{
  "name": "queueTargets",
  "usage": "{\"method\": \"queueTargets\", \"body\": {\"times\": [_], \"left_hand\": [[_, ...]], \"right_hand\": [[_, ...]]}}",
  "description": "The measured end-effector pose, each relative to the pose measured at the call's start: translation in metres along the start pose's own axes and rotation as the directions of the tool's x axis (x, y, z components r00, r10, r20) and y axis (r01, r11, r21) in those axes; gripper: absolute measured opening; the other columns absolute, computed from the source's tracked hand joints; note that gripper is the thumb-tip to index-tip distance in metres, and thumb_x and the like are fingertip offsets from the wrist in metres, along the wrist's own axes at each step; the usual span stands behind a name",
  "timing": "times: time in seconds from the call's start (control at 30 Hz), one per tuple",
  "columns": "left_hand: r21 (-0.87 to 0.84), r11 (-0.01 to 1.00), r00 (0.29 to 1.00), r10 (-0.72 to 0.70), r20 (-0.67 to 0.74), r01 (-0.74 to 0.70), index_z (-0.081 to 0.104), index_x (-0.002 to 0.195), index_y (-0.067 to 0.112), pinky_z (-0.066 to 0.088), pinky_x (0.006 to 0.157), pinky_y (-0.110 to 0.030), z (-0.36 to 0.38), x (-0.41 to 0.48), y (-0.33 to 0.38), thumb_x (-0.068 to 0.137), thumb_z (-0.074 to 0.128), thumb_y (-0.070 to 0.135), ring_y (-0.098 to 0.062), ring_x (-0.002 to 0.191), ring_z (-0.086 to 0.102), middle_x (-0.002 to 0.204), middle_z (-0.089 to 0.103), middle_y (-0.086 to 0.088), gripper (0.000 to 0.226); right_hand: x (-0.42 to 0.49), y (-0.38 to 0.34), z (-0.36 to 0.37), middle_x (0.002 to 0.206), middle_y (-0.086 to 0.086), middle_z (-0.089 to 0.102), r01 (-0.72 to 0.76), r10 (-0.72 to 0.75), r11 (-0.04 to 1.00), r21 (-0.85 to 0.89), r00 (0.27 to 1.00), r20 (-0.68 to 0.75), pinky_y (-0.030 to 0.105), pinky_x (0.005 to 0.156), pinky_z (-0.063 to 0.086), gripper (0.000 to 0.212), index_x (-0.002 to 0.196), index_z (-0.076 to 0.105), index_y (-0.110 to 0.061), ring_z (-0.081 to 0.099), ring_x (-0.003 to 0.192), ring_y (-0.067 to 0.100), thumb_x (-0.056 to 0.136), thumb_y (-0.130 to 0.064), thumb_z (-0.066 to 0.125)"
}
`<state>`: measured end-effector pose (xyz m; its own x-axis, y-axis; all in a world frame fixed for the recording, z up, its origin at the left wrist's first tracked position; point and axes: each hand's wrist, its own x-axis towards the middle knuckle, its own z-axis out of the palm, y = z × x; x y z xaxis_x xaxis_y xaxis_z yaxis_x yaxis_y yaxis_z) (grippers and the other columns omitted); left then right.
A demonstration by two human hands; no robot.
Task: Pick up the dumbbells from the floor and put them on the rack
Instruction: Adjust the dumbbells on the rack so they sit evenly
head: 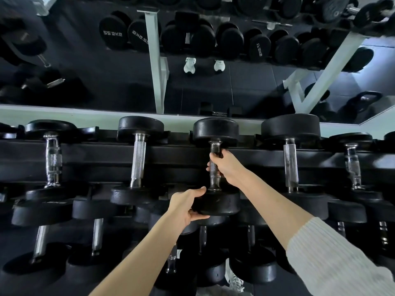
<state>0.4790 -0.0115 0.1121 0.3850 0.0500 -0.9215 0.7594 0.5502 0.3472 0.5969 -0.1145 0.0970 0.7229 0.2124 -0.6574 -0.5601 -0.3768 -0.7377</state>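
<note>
The dumbbell (214,180) lies across the top tier of the rack (175,153), its long axis running straight away from the person, fore and aft; its far head (215,130) sits up by the mirror (235,82), and its near head (222,205) overhangs the front rail toward the camera. It lines up parallel with its neighbours, the knurled-handle dumbbell (138,161) to the left and the plain-handle dumbbell (290,163) to the right, well apart from both, so the slot looks like the proper one.

The right hand (226,165) comes in from the right and is wrapped around the chrome handle, fingers curled over its upper half and thumb on the near side; the left hand (186,207) is cupped on the left edge of the near head, thumb over the top and fingers beneath, so it supports rather than clasps. The left hand is the nearer of the two to the person; the right reaches deeper.

Whether the heads already bear fully on the rack's cradles cannot be told from here; my judgement is that placing is nearly done. What matters next is that the axis stays square to the rails; both hands would have to come off sideways and back, the left from under the head first, lest fingers be pinched.
</note>
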Motion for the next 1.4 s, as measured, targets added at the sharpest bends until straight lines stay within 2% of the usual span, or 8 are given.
{"method": "queueTargets", "body": {"times": [0.1, 0.23, 0.37, 0.57, 0.9, 1.1, 1.2, 1.4], "left_hand": [[0.019, 1.000, 1.000, -0.006, 0.026, 0.005, 0.061, 0.090, 0.002, 0.059, 0.071, -0.051, 0.001, -0.002, 0.000, 0.078, 0.076, 0.013, -0.037, 0.092, 0.066, 0.113, 0.063, -0.022, 0.022], [0.108, 0.993, 0.997, -0.057, 0.060, 0.050, 0.058, 0.090, 0.006, 0.054, 0.087, -0.055, 0.001, -0.013, 0.004, 0.083, 0.072, 0.022, -0.041, 0.117, 0.054, 0.122, 0.052, -0.016, 0.022], [0.232, 0.972, 0.996, -0.044, 0.072, 0.027, 0.045, 0.133, 0.003, 0.047, 0.094, -0.061, -0.020, -0.023, 0.013, 0.084, 0.071, 0.025, -0.046, 0.133, 0.035, 0.145, 0.031, -0.023, 0.060], [0.337, 0.935, 0.993, 0.090, 0.076, -0.110, 0.042, 0.138, 0.002, 0.046, 0.098, -0.057, -0.078, -0.047, 0.018, 0.091, 0.061, 0.016, -0.041, 0.133, 0.039, 0.146, 0.037, -0.022, 0.052], [0.391, 0.845, 0.875, 0.455, -0.165, -0.365, 0.059, 0.115, 0.002, 0.053, 0.090, -0.050, -0.211, -0.103, -0.007, 0.090, 0.061, 0.013, -0.028, 0.098, 0.052, 0.099, 0.056, -0.010, 0.027], [0.314, 0.870, 0.819, 0.474, -0.323, -0.380, 0.050, 0.087, 0.007, 0.051, 0.093, -0.056, -0.279, -0.128, -0.003, 0.092, 0.059, 0.015, -0.021, 0.068, 0.045, 0.073, 0.044, -0.005, 0.013], [0.345, 0.866, 0.814, 0.474, -0.336, -0.362, 0.046, 0.077, 0.009, 0.051, 0.093, -0.054, -0.302, -0.131, 0.012, 0.093, 0.057, 0.018, -0.029, 0.090, 0.047, 0.080, 0.044, -0.004, 0.021], [0.222, 0.919, 0.876, 0.382, -0.293, -0.326, 0.039, 0.137, 0.003, 0.052, 0.089, -0.053, -0.341, -0.105, 0.062, 0.089, 0.062, 0.030, -0.041, 0.123, 0.045, 0.141, 0.038, -0.015, 0.059]], "right_hand": [[-0.007, -0.001, 0.002, 0.103, 0.005, 0.058, -0.013, 0.008, 0.994, -0.109, 0.999, -0.048, 0.037, 0.091, 0.049, 0.037, 0.128, 0.049, -0.009, 0.060, 0.098, 0.023, 0.096, -0.027, 0.050], [-0.026, 0.001, 0.003, 0.115, 0.009, 0.061, 0.015, -0.072, 0.964, -0.265, 0.976, -0.207, 0.025, 0.070, 0.043, 0.041, 0.133, 0.046, -0.006, 0.056, 0.088, 0.017, 0.096, -0.023, 0.047], [-0.064, 0.000, -0.002, 0.131, 0.010, 0.059, 0.065, -0.193, 0.929, -0.364, 0.926, -0.326, 0.031, 0.089, 0.043, 0.044, 0.138, 0.044, -0.010, 0.057, 0.109, 0.023, 0.096, -0.023, 0.046], [-0.119, -0.010, 0.040, 0.128, 0.011, 0.062, 0.170, -0.326, 0.862, -0.478, 0.908, -0.264, 0.039, 0.100, 0.044, 0.035, 0.128, 0.054, -0.008, 0.059, 0.115, 0.026, 0.096, -0.020, 0.047], [-0.188, 0.011, 0.148, 0.123, 0.003, 0.063, 0.315, -0.385, 0.868, -0.383, 0.915, -0.121, 0.025, 0.089, 0.044, 0.030, 0.121, 0.060, -0.012, 0.058, 0.114, 0.019, 0.096, -0.018, 0.044], [-0.205, 0.015, 0.218, 0.121, 0.008, 0.063, 0.346, -0.384, 0.889, -0.298, 0.920, -0.079, 0.030, 0.091, 0.046, 0.030, 0.120, 0.060, -0.007, 0.058, 0.108, 0.021, 0.096, -0.015, 0.043], [-0.196, 0.010, 0.249, 0.120, 0.010, 0.063, 0.357, -0.392, 0.881, -0.309, 0.918, -0.055, 0.030, 0.088, 0.046, 0.032, 0.120, 0.059, -0.006, 0.058, 0.103, 0.021, 0.097, -0.010, 0.038], [-0.154, -0.017, 0.309, 0.112, 0.008, 0.060, 0.341, -0.372, 0.870, -0.357, 0.928, -0.020, 0.040, 0.094, 0.051, 0.031, 0.119, 0.057, -0.006, 0.059, 0.104, 0.026, 0.097, -0.011, 0.037]]}}
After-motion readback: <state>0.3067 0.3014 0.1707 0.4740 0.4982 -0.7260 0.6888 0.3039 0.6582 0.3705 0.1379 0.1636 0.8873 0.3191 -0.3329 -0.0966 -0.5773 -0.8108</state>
